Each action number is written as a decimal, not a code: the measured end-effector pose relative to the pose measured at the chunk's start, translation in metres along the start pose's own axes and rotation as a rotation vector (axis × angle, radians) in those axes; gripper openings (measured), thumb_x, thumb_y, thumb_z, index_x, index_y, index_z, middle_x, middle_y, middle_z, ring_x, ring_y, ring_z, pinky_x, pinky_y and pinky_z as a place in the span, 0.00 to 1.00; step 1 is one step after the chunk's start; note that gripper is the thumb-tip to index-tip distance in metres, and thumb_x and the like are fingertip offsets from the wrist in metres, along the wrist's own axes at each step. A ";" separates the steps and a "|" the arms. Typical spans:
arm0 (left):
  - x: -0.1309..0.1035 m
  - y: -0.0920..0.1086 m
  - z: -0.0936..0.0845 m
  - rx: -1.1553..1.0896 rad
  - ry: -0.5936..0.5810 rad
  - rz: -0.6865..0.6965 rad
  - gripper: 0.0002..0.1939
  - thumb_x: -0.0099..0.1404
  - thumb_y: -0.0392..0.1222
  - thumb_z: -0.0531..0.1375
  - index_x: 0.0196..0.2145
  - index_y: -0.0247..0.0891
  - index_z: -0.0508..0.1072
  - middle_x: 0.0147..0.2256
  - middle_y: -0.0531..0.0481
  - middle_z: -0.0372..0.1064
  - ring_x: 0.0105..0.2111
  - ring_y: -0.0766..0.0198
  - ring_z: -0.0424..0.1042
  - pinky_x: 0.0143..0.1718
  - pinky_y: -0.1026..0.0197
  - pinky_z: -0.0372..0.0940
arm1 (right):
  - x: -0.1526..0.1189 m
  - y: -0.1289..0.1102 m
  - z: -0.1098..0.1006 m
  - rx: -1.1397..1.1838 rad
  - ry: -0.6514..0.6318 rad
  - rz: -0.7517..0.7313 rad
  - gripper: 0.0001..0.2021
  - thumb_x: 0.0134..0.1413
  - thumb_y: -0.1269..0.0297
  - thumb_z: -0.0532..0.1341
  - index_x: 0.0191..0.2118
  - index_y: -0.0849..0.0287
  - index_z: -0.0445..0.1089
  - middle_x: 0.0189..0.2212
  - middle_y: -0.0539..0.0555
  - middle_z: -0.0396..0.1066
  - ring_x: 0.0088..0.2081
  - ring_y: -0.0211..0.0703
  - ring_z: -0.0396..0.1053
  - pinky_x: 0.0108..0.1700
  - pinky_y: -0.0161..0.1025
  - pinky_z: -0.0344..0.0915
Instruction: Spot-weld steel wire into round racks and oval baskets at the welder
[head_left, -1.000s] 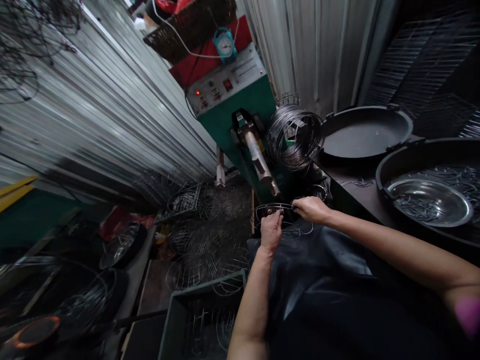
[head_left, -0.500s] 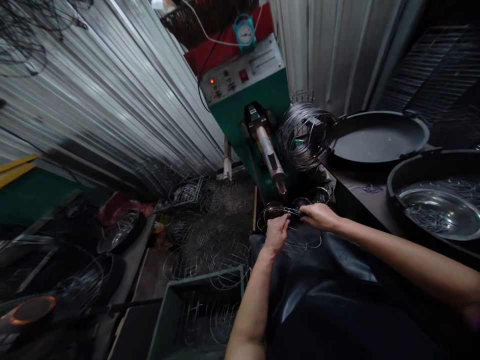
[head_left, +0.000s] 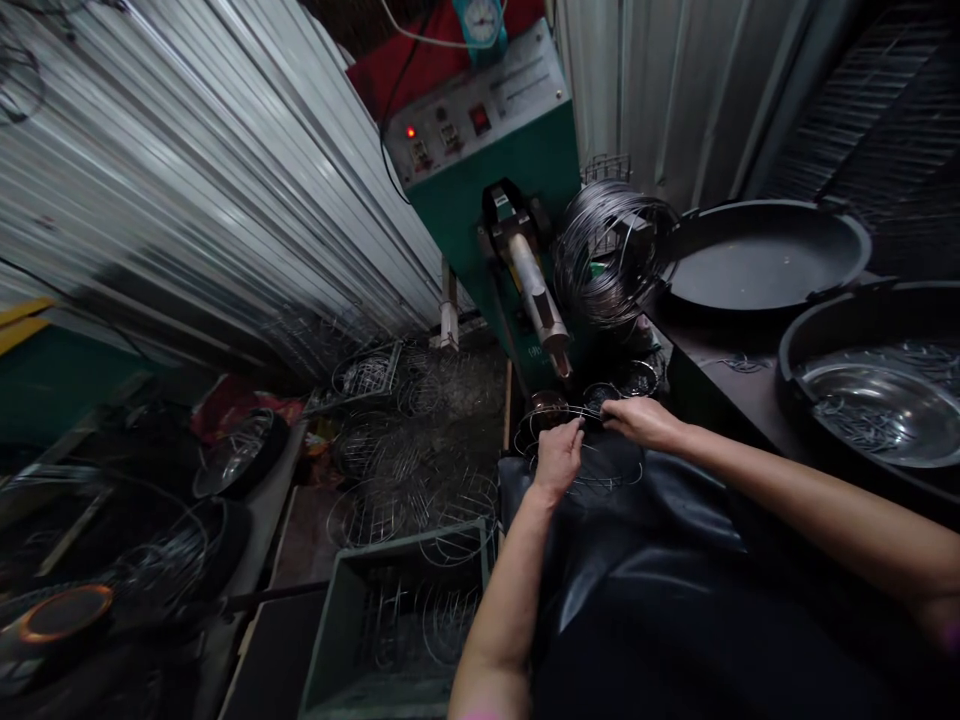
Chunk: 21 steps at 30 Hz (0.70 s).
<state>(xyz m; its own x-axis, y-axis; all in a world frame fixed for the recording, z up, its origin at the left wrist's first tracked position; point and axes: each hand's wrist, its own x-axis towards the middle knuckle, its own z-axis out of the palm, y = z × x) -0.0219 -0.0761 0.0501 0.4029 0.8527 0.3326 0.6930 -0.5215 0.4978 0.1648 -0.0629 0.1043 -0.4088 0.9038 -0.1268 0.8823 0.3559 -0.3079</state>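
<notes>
Both hands are over my lap, on a dark shiny apron [head_left: 645,570], just below the electrode tip of a green machine [head_left: 502,150]. My left hand [head_left: 559,455] is closed on a thin round wire frame [head_left: 525,432]. My right hand [head_left: 637,420] pinches the same frame at its right side, fingers pressed together. The frame's curved wires spread around both hands, and its lower loop reaches over the apron. Small details between the fingertips are too small to make out.
A wire coil [head_left: 611,255] hangs right of the machine. Two black pans [head_left: 765,260] stand at the right, one holding a metal bowl [head_left: 885,415] with small wire pieces. A green crate [head_left: 322,635] with wire frames sits at lower left, below piled wire racks [head_left: 420,450].
The view has shifted slightly, so the machine sits higher. Both hands keep hold of the wire frame in nearly the same position.
</notes>
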 end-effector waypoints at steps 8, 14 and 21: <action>0.000 0.008 0.003 -0.051 -0.008 -0.032 0.13 0.63 0.41 0.55 0.45 0.38 0.71 0.39 0.46 0.74 0.39 0.60 0.73 0.45 0.55 0.66 | -0.004 0.001 -0.004 -0.065 -0.047 0.036 0.11 0.57 0.64 0.53 0.43 0.57 0.68 0.33 0.55 0.75 0.36 0.45 0.71 0.30 0.33 0.54; 0.000 0.011 0.005 -0.101 0.017 -0.087 0.13 0.63 0.38 0.54 0.44 0.38 0.72 0.40 0.46 0.74 0.40 0.61 0.73 0.45 0.56 0.66 | -0.006 -0.002 0.004 -0.007 -0.010 0.110 0.11 0.58 0.64 0.52 0.44 0.58 0.68 0.36 0.56 0.75 0.38 0.45 0.72 0.33 0.33 0.57; 0.000 0.015 0.008 -0.090 0.017 -0.111 0.12 0.63 0.37 0.54 0.43 0.37 0.73 0.38 0.45 0.75 0.39 0.61 0.73 0.45 0.56 0.66 | -0.015 0.006 0.014 0.024 -0.033 0.084 0.13 0.54 0.69 0.54 0.44 0.56 0.71 0.38 0.55 0.75 0.39 0.45 0.72 0.37 0.34 0.62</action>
<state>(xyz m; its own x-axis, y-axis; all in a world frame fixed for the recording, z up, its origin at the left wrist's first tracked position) -0.0068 -0.0838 0.0507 0.3164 0.9050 0.2844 0.6762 -0.4254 0.6015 0.1731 -0.0778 0.0914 -0.3417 0.9216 -0.1839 0.9081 0.2735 -0.3170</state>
